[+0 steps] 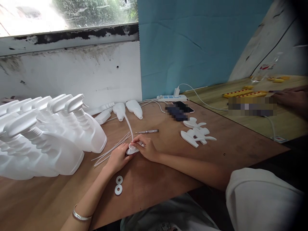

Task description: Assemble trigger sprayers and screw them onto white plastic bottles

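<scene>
Near the middle of the table, my left hand (pixel 119 158) is closed around a white trigger spray head (pixel 131 150). From its round opening a thin white dip tube (pixel 129 125) stands up. The fingers of my right hand (pixel 147 148) pinch at the base of that tube, against the head; the fingertips partly hide the joint. Two white ring washers (pixel 118 189) lie in front of my left wrist. Several loose dip tubes (pixel 111 150) rest behind my left hand, and a slim screwdriver (pixel 147 131) is just beyond my right hand.
White spray bottles (pixel 92 133) with heads fitted crowd the left side. Several white bottles (pixel 134 109) lie at the back. More spray heads (pixel 192 138) sit at right, near phones (pixel 185 106) and a power strip (pixel 166 98). A co-worker's hand (pixel 292 99) is at the far right table.
</scene>
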{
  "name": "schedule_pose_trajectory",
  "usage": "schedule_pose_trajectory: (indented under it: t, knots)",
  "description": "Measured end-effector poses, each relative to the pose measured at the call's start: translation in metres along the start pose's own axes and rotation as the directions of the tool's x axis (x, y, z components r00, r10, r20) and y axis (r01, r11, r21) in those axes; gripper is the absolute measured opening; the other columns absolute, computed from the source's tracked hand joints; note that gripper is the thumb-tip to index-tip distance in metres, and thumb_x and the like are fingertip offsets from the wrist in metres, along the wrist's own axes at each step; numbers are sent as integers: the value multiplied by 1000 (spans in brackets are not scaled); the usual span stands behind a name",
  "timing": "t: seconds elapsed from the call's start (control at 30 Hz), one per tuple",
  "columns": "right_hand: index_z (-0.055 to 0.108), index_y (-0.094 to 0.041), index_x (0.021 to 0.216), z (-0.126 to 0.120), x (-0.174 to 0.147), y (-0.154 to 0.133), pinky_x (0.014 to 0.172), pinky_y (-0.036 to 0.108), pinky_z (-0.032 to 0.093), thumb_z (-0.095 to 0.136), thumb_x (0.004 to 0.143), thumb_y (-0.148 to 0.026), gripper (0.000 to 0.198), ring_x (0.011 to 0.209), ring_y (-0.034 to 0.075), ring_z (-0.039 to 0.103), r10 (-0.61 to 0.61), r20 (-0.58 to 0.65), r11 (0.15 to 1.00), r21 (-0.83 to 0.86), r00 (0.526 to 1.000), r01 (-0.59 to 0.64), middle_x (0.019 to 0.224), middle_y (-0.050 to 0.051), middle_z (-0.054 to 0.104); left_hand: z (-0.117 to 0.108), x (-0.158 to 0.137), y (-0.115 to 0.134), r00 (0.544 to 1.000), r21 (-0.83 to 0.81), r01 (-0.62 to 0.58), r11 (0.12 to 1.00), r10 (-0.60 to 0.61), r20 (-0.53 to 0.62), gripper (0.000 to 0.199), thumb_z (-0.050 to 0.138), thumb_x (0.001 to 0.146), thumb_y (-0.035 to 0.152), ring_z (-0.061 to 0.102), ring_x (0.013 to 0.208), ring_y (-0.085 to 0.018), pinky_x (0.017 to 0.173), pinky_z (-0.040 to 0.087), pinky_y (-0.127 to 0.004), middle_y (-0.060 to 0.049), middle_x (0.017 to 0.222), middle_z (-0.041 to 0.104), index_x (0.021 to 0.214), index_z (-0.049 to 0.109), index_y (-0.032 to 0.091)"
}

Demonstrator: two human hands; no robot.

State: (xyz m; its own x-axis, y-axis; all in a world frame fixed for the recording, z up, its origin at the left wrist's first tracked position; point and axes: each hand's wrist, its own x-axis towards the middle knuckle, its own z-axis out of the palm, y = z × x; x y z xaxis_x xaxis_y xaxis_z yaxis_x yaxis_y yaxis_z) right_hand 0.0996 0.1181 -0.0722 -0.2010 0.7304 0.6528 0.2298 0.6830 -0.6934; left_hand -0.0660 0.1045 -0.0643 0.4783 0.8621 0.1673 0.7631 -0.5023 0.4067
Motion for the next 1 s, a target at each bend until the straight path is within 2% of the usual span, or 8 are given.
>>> schedule_pose_trajectory:
  t: [0.23, 0.43, 0.63, 1.0]
  knots:
    - [58, -20, 91, 2, -2, 1, 66, 25, 45, 55, 81, -29, 13, 73, 14, 59, -31, -21, 999, -33, 999, 30, 79, 2, 64, -3, -1, 3, 998, 21, -56, 998, 56, 18, 25, 45, 83, 34, 56, 87, -22, 74, 42, -30, -9, 94, 61, 100, 53, 19]
    - [57, -21, 81, -1, -2, -1, 65, 26, 44, 52, 83, -30, 11, 71, 14, 56, -76, -8, 997, -29, 997, 76, 76, 1, 62, -2, 0, 7, 998, 94, -46, 994, 41, 56, 25, 38, 86, 34, 58, 86, -24, 72, 41, -30, -11, 93, 62, 101, 51, 17]
    - [57, -21, 76, 0, -1, -4, 63, 27, 43, 48, 85, -35, 19, 69, 15, 54, -44, -20, 997, -66, 999, 43, 71, 2, 59, 2, 1, 6, 996, 193, -43, 980, 27, 83, 25, 35, 88, 33, 57, 83, -25, 69, 40, -31, -12, 91, 61, 95, 51, 16]
    - [54, -20, 70, 4, 2, -5, 62, 27, 42, 53, 82, -34, 19, 67, 15, 52, -50, -52, 997, -54, 997, 47, 68, 1, 57, 3, 1, 7, 995, 232, -25, 972, 3, 95, 29, 30, 89, 35, 58, 82, -24, 69, 40, -30, -12, 89, 61, 94, 50, 15]
